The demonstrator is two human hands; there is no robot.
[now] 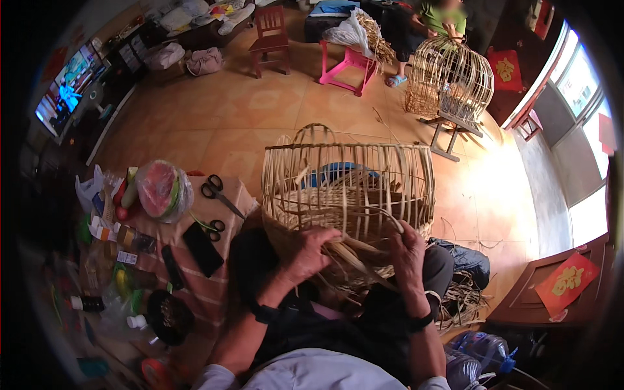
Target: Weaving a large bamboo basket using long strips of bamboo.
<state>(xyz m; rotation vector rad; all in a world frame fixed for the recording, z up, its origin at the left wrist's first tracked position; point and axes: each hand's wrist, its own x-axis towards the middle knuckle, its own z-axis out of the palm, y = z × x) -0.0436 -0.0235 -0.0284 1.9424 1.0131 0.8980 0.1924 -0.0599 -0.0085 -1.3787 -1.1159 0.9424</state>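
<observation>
A half-woven basket point(275, 188) of pale bamboo or cane strips rests against my lap, with upright ribs around its open upper part and dense weave lower down. My left hand point(309, 255) is closed at the near side of the basket, fingertips pinching a flat strip point(354, 245). My right hand point(407, 255) grips a bent strip point(388, 217) that curves up over its fingers at the basket's near right. Loose strip ends hang between both hands. Something blue point(325, 175) shows through the ribs inside or behind the basket.
At left, a cloth-covered table holds scissors point(220, 195), a phone point(203, 249), wrapped melon point(162, 188) and a dark bowl point(170, 317). Strip scraps point(463, 299) and plastic bottles point(481, 349) lie at right. Farther off, a person point(442, 18) sits behind another basket point(478, 78) near a pink stool point(348, 68).
</observation>
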